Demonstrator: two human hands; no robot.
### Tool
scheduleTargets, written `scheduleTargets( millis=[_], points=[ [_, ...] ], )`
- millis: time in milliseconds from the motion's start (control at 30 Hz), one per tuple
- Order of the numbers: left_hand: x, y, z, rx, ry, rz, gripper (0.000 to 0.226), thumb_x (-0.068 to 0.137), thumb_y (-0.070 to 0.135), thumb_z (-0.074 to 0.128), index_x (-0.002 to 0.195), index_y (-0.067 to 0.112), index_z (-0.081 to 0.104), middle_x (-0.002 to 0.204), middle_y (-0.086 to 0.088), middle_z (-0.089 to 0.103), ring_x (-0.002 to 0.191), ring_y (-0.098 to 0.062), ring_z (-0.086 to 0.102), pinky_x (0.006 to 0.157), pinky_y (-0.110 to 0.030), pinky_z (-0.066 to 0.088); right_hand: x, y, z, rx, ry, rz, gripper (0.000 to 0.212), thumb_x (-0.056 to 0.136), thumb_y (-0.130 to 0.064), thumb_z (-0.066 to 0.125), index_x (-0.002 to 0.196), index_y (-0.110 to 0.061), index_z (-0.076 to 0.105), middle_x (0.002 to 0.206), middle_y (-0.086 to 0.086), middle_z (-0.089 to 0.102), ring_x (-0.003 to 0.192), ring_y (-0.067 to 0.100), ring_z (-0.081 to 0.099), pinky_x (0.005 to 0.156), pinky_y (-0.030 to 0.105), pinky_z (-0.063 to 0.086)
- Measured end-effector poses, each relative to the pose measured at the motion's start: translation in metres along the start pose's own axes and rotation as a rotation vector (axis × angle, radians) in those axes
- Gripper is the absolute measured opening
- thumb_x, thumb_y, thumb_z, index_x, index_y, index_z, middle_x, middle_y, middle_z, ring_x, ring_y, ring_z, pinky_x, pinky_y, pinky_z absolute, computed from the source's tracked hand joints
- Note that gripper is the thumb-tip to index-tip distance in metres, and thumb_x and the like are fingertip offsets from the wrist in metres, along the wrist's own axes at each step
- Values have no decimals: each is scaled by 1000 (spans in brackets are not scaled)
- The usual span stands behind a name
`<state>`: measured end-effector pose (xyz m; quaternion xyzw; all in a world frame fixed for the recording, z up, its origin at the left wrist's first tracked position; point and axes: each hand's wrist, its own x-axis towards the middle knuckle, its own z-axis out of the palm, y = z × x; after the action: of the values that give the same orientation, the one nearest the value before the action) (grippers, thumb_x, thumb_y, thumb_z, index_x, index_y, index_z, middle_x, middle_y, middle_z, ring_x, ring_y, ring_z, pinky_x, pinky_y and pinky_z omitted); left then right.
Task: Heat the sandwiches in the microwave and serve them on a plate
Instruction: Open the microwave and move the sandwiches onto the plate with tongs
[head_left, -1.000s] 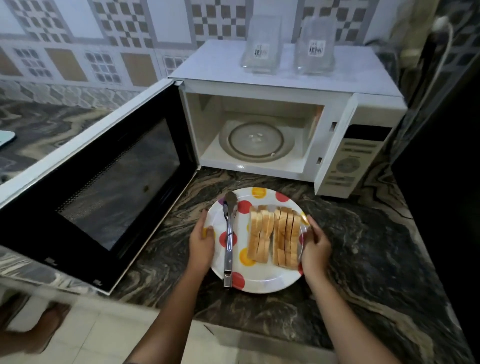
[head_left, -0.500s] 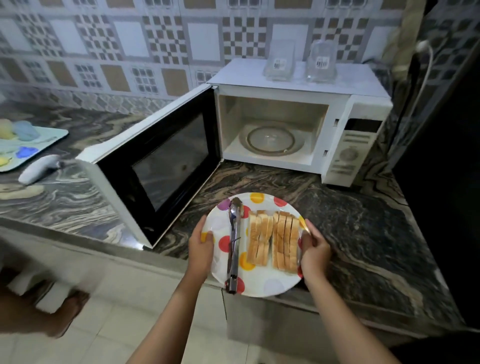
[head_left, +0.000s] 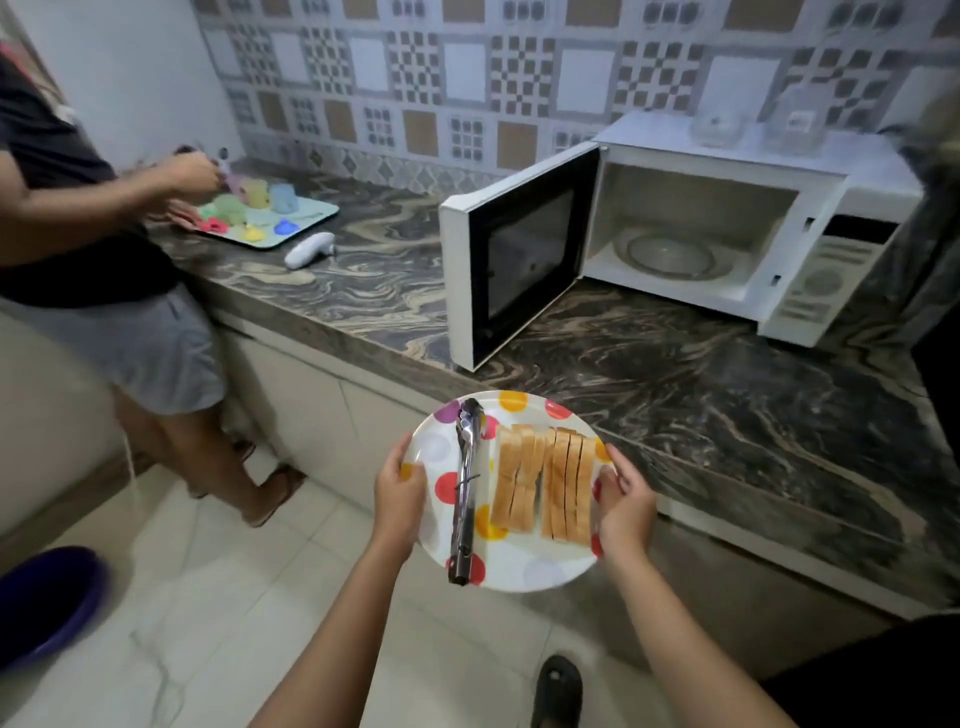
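Note:
A white plate (head_left: 524, 569) with coloured dots hangs in the air over the floor, off the counter's front edge. My left hand (head_left: 399, 493) grips its left rim and my right hand (head_left: 623, 504) grips its right rim. On the plate lie two stacks of sandwiches (head_left: 543, 480) side by side, with metal tongs (head_left: 466, 488) lying lengthwise to their left. The white microwave (head_left: 737, 218) stands on the counter at the back right, its door (head_left: 514, 254) swung wide open and its glass turntable (head_left: 670, 254) bare.
The dark marbled counter (head_left: 701, 384) runs from left to right. Another person (head_left: 98, 249) stands at the left, handling coloured cups on a pale tray (head_left: 270, 218). A white handheld object (head_left: 309, 249) lies near it. Clear containers (head_left: 753, 124) sit on the microwave. A blue basin (head_left: 47, 597) sits on the floor.
I have stepped back from the counter with the plate in both hands. The plate was on the counter's edge and is now over the floor. The other person came into view.

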<state>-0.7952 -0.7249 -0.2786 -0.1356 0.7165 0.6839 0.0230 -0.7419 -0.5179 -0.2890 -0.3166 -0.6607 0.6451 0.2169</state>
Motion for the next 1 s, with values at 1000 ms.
scheduleTargets(
  millis=[1000],
  points=[
    [261,73,-151,34,327,142,49,89,-11,38,136,4,43,130,-3,53,107,-9,53,86,-12,42,92,-34,349,-107,-292,-87,37,95,-10,44,131,-15,53,115,6,68,72,8,51,67,23,44]
  ],
)
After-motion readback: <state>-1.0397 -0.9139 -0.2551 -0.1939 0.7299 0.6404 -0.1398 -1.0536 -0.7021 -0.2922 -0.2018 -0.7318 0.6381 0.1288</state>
